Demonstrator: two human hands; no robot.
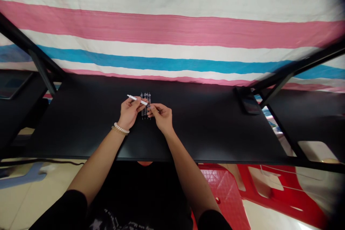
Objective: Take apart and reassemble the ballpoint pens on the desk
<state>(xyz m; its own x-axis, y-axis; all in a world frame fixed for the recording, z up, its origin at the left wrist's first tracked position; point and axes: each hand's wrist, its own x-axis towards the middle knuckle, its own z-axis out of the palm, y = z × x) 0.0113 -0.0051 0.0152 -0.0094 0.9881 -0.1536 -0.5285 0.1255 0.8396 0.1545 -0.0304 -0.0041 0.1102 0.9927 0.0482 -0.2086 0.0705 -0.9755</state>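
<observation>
My left hand (pixel 130 112) is closed around a white pen (pixel 137 99), held at a slant above the black table (pixel 207 125). The pen's white end points up and to the left, and its other end reaches my right hand (pixel 162 116). There my right thumb and fingers pinch a small dark part at the pen's tip; whether it is joined to the white barrel I cannot tell. Beneath both hands several clear and dark pens (pixel 145 96) lie side by side on the table, partly hidden by my fingers.
A dark phone (pixel 247 101) lies at the table's right side, near a black metal frame leg (pixel 280 82). Behind the table hangs a striped sheet (pixel 172 30). Red plastic stools (pixel 223 187) stand below on the right. A cable (pixel 54 160) runs along the front left.
</observation>
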